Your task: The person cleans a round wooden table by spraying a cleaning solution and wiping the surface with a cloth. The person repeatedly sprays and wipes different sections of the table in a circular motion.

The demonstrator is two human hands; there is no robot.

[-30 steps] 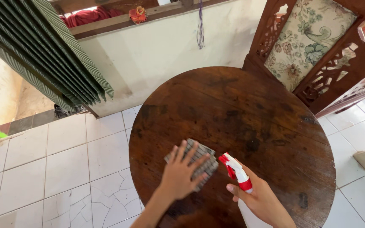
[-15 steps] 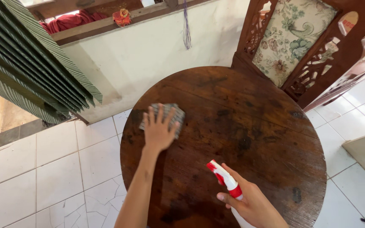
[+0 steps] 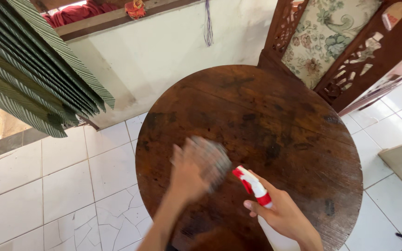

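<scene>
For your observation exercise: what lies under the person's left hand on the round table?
A grey cloth, blurred, shows beyond the left hand on the round table. The hand covers the rest of it.

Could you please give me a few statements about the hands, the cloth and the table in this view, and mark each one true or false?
1. The right hand holds a white spray bottle with a red nozzle. True.
2. The left hand presses a grey cloth onto the round wooden table. True.
3. The spray bottle stands upright on the table, with no hand on it. False: the right hand grips it above the table's near edge.
4. The table stands on a carpet. False: it stands on a white tiled floor, cracked in places.
5. A carved wooden chair with a floral cushion stands at the table's far side. True.
</scene>
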